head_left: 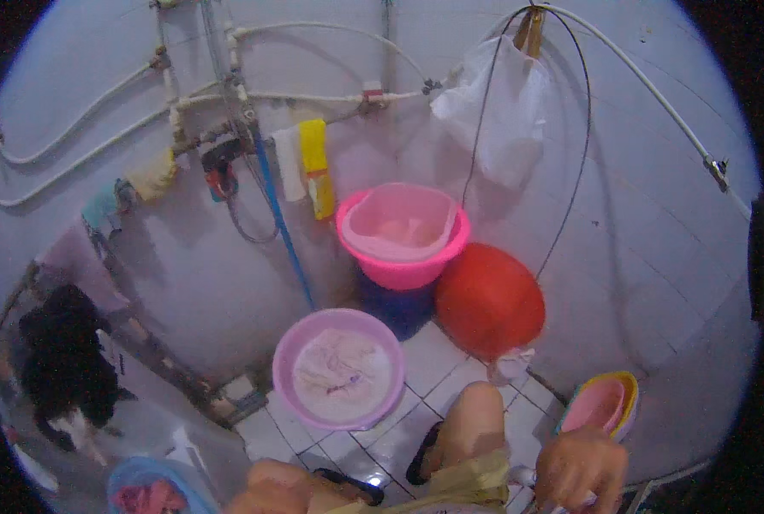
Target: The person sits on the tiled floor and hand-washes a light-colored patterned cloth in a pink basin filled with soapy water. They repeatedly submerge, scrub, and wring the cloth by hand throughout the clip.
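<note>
At the lower right, my right hand (581,471) is closed, its fingers curled downward. Small white bits show beside and below it, but what it grips is too blurred to name. The hand is nearest to a small pink basin (594,407) with a yellow one around it. At the lower edge on the left, bare skin (279,488) shows beside a dark slipper; whether it is my left hand or my knee is unclear. Ahead on the floor stands a lilac basin (286,403) holding wet pale cloth (339,364) in cloudy water.
Behind it, pink basins (403,272) rest on a dark blue bucket (390,308). A red basin (491,300) leans against the wall. At the lower left is a blue tub (125,475) with reddish cloth. A white plastic bag (506,111) hangs above. Pipes and a blue pole (279,214) line the wall.
</note>
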### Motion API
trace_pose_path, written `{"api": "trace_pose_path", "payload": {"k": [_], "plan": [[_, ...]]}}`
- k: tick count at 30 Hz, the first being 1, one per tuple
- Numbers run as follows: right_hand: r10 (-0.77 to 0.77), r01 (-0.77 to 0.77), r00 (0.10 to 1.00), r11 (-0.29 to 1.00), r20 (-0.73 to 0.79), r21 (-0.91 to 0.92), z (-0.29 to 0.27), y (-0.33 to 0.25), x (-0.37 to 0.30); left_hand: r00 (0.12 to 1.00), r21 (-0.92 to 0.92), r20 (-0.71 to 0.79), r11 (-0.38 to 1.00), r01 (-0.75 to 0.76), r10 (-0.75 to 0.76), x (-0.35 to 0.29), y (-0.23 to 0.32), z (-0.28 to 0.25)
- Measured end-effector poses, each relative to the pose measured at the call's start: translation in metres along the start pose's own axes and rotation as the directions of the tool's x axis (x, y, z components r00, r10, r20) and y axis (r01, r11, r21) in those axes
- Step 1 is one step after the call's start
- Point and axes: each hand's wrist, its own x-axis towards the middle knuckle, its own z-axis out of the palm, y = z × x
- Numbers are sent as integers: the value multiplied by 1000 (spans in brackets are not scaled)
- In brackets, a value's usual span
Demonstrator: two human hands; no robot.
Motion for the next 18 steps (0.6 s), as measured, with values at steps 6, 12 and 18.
{"api": "trace_pose_path", "payload": {"k": [6,12,18], "plan": [[570,-533,817,806,91,-259,-15,-2,45,739,-51,634,942,332,-226,-5,23,-10],[908,-980,161,99,-386,-175,-29,144,-74,346,278,150,376,884,-926,-25,-134,-32],[777,-980,69,-63,-625,-187,1,311,-245,164,-153,-258,208,966,-952,-135,-260,-67]]}}
